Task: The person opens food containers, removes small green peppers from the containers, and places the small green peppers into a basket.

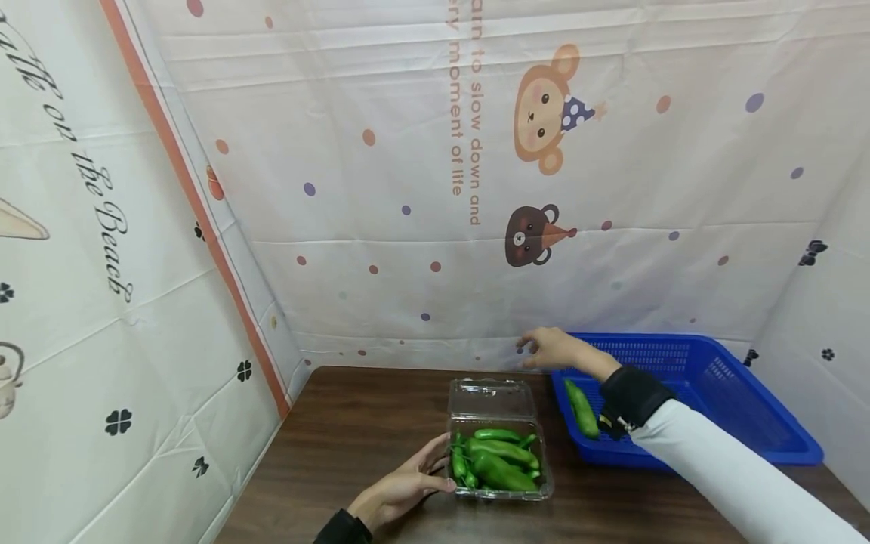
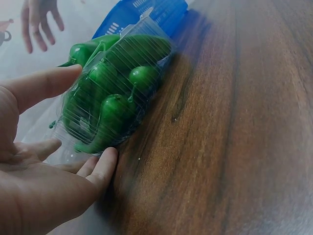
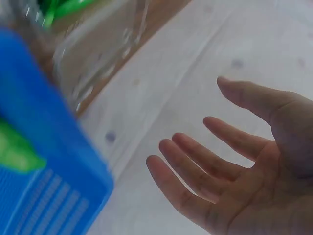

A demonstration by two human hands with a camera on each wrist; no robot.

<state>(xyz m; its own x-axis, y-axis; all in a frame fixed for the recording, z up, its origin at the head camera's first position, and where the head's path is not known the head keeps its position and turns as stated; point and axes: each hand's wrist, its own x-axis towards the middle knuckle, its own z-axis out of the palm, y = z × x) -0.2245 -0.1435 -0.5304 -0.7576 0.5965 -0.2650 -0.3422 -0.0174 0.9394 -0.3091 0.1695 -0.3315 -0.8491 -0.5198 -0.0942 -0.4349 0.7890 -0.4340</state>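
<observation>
A clear plastic clamshell box stands on the table with its lid raised at the back. Several green peppers lie inside it. My left hand touches the box's left side, fingers spread along the wall and thumb at the near corner. In the left wrist view the thumb tip meets the rim and the fingertips rest lower against the plastic. Over the far left edge of the blue basket hovers my right hand, holding nothing. Its fingers spread loosely in the right wrist view.
One green pepper lies inside the basket along its left wall, just right of the box. Behind the dark wooden table hangs a printed white cloth, with more cloth on both sides.
</observation>
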